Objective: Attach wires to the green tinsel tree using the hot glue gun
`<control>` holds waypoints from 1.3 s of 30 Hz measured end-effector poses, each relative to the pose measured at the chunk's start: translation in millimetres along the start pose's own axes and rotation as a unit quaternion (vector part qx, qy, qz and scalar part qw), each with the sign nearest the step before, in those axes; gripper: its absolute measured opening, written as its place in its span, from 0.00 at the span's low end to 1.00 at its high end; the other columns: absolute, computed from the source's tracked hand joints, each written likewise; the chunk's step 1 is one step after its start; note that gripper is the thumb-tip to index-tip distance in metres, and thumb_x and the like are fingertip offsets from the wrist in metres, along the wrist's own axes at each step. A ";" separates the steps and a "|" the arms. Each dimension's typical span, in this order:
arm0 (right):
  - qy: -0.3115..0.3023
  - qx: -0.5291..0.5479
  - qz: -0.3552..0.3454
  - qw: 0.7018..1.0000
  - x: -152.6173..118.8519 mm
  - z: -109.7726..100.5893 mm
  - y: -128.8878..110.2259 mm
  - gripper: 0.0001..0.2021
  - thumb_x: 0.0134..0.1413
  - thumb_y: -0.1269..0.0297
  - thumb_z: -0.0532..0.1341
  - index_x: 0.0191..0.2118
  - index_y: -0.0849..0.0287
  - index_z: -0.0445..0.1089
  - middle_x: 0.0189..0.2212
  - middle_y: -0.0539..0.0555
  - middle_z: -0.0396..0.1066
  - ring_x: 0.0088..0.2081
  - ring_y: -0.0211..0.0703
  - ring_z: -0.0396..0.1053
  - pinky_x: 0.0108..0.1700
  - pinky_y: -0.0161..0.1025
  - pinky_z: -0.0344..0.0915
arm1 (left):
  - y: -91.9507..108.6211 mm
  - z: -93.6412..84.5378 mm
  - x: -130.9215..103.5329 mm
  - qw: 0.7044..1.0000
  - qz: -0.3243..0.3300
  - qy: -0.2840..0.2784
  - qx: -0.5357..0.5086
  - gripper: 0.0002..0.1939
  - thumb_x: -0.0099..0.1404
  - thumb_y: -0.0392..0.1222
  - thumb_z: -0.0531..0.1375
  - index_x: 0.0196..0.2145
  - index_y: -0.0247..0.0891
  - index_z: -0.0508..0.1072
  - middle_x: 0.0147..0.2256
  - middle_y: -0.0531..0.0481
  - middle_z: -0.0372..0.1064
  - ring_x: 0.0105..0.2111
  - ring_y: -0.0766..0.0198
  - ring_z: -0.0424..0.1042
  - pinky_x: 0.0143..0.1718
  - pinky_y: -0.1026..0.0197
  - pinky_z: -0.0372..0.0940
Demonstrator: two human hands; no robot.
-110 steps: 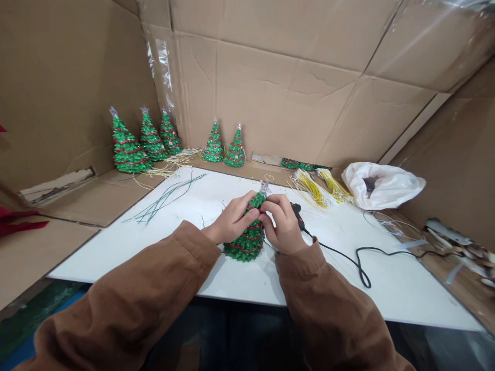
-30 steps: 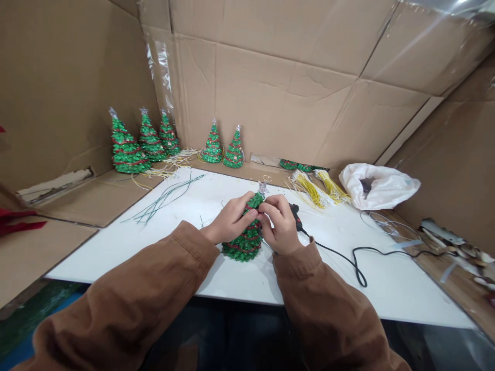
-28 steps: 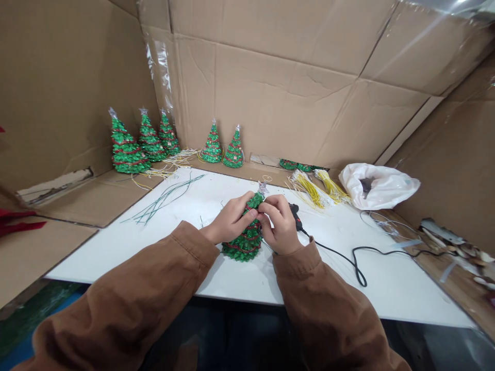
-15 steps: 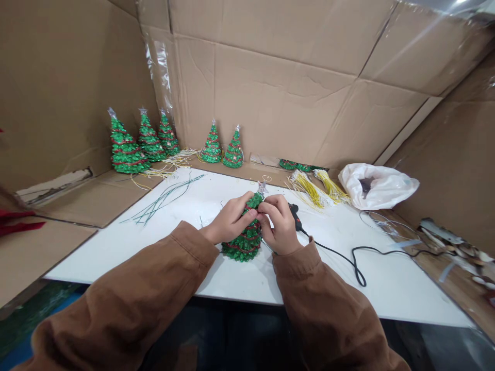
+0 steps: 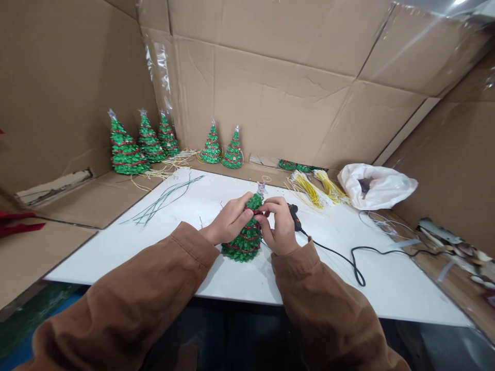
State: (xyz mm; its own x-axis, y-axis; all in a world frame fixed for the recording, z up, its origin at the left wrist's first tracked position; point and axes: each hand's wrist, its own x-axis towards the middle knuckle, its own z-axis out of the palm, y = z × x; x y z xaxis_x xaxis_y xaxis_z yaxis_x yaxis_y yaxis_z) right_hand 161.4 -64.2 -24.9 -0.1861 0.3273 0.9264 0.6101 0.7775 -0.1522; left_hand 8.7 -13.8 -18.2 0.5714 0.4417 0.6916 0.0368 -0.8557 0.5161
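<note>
Both my hands grip the green tree (image 5: 243,243).
Left hand (image 5: 231,219) clasps its side; right hand (image 5: 277,224) pinches its upper right.

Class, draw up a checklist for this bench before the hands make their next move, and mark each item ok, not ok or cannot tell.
1. Green tree steadied by the left hand: ok.
2. Star on the treetop: ok.
3. Right hand at the tree's upper part: ok.
4. Small piece between the right fingertips: cannot tell, too small.
5. White tabletop free of loose green strands: not ok.
6. Black cord clear of the right sleeve: cannot tell.
</note>
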 end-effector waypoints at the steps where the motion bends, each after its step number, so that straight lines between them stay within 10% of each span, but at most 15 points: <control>1: 0.001 0.001 0.001 1.000 0.1 -0.1 -0.1 0.08 0.56 0.73 0.57 0.41 0.58 0.61 0.35 0.55 0.61 0.36 0.41 0.63 0.34 0.39 0.66 | 0.2 0.0 0.0 1.000 -0.001 0.000 0.002 0.21 0.68 0.58 0.41 0.33 0.37 0.58 0.25 0.54 0.54 0.25 0.66 0.55 0.28 0.61 0.51; 39: -0.008 -0.056 -0.010 0.998 -0.3 -1.8 1.2 0.06 0.56 0.71 0.56 0.38 0.58 0.67 0.33 0.55 0.61 0.34 0.42 0.62 0.31 0.39 0.64 | 3.9 0.5 1.2 1.000 -0.003 0.013 0.012 0.16 0.67 0.53 0.46 0.33 0.37 0.58 0.25 0.54 0.55 0.25 0.66 0.56 0.28 0.62 0.52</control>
State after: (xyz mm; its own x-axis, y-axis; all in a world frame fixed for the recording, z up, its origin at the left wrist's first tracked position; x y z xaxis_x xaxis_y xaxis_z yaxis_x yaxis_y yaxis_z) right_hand 163.5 -64.4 -24.7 -0.2116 0.3219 0.9228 0.6886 0.7191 -0.0930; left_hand 9.9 -16.7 -15.6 0.5498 0.4542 0.7010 0.0609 -0.8588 0.5087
